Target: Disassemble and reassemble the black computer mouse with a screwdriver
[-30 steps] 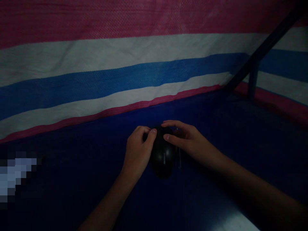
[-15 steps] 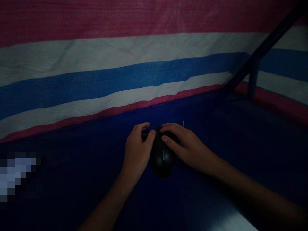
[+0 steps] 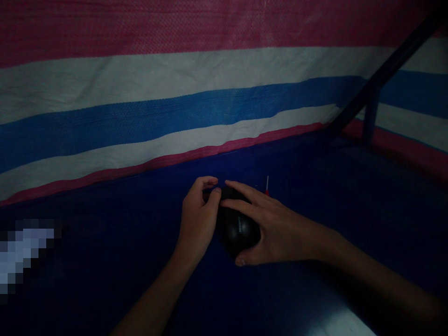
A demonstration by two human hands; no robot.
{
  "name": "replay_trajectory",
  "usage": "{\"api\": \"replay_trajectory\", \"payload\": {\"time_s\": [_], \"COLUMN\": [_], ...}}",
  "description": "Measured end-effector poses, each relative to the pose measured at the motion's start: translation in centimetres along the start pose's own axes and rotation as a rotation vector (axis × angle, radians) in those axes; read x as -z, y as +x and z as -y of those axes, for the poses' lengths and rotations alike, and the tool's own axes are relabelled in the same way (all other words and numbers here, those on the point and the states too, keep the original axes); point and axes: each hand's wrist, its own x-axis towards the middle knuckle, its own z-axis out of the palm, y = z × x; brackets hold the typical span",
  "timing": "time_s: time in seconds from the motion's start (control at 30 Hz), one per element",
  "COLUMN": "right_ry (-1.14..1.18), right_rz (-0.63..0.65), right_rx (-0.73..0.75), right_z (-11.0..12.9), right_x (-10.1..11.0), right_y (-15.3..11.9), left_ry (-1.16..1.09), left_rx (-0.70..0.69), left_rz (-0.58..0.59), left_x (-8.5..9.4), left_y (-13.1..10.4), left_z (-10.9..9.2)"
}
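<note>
Gripping black mouse (image 3: 241, 231) on blue table (image 3: 297, 168) in head view with right hand (image 3: 271, 221), spanning it front to back, probably for steadiness; curling left hand (image 3: 199, 210) loosely by its front left, can't tell if holding.

1. Smooth black plastic, by its look, forms the shell of a mouse (image 3: 241, 228), its satin surface catching soft highlights beside pale lettering.
2. At 1 o'clock from the mouse, a slim rod (image 3: 267, 183) shows a pale shaft, perhaps metal, and a red portion; its finish is too small to read.
3. Deep blue and smooth, the table (image 3: 115, 252) throws a glossy white glare toward 5 o'clock.
4. Woven, plastic-looking striped sheeting (image 3: 157, 112) hangs at 12 o'clock, finely textured and creased.
5. At 2 o'clock, a dark bar (image 3: 385, 70) appears smooth, its material unclear.
</note>
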Motion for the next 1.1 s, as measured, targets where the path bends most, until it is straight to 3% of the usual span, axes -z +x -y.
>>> {"api": "replay_trajectory", "payload": {"time_s": [0.6, 0.77, 1.1], "right_ry": [-0.152, -0.182, -0.165], "right_rz": [-0.084, -0.072, 0.005], "right_rx": [0.094, 0.136, 0.087], "right_z": [0.47, 0.51, 0.76], "right_x": [-0.06, 0.06, 0.1], "right_y": [-0.26, -0.27, -0.16], "left_ry": [-0.068, -0.073, -0.059], "left_rx": [-0.004, 0.015, 0.013], "left_rz": [-0.022, -0.02, -0.032], "left_x": [-0.03, 0.01, -0.02], "left_y": [0.1, 0.03, 0.02], "left_z": [0.19, -0.05, -0.08]}}
